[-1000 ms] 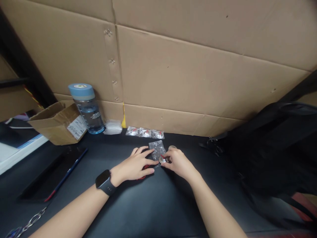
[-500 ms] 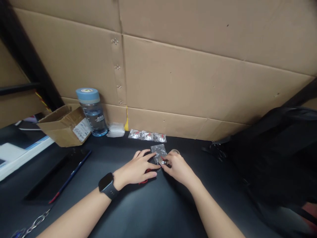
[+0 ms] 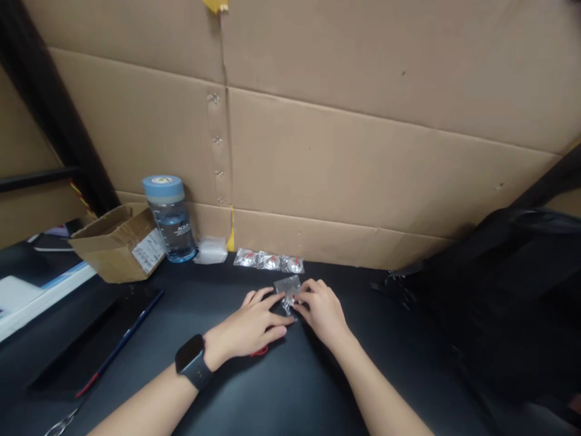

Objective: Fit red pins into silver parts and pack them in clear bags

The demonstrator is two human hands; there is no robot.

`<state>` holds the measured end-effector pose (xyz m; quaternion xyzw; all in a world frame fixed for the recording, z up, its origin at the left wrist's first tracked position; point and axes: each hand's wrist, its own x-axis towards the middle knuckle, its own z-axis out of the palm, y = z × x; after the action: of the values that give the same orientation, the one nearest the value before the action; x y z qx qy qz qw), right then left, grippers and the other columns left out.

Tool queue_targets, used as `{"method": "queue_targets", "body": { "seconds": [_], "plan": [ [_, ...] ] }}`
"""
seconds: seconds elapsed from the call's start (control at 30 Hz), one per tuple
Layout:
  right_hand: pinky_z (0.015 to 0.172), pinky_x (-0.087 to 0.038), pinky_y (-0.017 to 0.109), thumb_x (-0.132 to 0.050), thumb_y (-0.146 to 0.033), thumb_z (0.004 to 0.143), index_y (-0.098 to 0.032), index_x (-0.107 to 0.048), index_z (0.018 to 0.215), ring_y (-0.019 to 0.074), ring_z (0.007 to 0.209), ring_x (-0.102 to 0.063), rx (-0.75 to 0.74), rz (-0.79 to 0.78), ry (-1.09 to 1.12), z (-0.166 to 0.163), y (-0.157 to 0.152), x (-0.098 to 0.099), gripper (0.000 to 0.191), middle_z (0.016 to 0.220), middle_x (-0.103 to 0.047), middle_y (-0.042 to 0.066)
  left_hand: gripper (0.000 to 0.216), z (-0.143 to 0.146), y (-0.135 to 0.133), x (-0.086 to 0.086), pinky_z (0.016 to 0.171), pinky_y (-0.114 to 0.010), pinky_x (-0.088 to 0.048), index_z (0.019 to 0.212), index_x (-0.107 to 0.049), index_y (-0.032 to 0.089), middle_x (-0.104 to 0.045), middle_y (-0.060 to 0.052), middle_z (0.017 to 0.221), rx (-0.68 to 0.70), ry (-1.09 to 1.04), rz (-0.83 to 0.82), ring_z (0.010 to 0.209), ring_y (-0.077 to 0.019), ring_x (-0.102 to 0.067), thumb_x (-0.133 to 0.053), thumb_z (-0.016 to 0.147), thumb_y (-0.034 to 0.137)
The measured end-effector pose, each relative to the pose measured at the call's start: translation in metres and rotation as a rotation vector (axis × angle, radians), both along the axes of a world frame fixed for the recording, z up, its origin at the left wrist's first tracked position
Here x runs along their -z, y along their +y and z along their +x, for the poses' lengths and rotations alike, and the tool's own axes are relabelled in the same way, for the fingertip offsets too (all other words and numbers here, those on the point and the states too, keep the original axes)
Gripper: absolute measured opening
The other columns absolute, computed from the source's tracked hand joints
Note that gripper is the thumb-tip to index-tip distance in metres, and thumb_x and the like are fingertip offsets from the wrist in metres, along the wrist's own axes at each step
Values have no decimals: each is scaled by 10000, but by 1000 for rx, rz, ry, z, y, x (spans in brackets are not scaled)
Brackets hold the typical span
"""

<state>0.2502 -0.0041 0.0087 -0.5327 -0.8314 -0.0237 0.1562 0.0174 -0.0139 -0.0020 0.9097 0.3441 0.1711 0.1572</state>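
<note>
Left hand [image 3: 254,321] spread, touching clear plastic bag [image 3: 285,286]; right hand [image 3: 321,310] curled at bag, can't tell grip. Red cord [image 3: 260,351] near left thumb; bagged silver discs [image 3: 271,261] beyond hands.

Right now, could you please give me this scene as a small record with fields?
Left hand: fingers spread, index fingertip on a clear plastic bag
Right hand: fingertips at the same bag; grip partly hidden
Under left hand: red cord, partly covered
Behind hands: three clear-bagged silver discs
Back left: blue-lidded water bottle beside cardboard box
</note>
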Motion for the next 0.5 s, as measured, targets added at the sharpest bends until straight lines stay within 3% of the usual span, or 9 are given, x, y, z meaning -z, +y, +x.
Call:
{"method": "queue_targets", "body": {
  "seconds": [0.2,0.4,0.5],
  "plan": [
    [769,-416,357,-674,-208,921,-226,-624,989,249,929,-567,67,115,-41,-7,6,1,86,1039,-669,67,336,2,-3,-4,1115,-632,-332,1300,-670,471,-433,-25,1591,-28,31,-20,1465,-411,-317,-483,1021,467],
    [808,-412,365,-642,-236,939,-228,-608,1022,264,948,-566,117,149,25,-8,9,6,90,1033,-659,82,325,-1,-3,-7,1133,-623,-320,1239,-720,441,-474,-29,1562,-25,5,-25,1471,-396,-315,-484,1017,471],
    [861,-448,361,-716,-267,897,-235,-626,1080,257,991,-582,-32,40,124,1,11,-1,207,1093,-666,75,359,-7,0,-8,1140,-617,-307,1153,-764,412,-487,-10,1555,-41,-19,-36,1480,-389,-300,-430,1038,476]
  ]
}}
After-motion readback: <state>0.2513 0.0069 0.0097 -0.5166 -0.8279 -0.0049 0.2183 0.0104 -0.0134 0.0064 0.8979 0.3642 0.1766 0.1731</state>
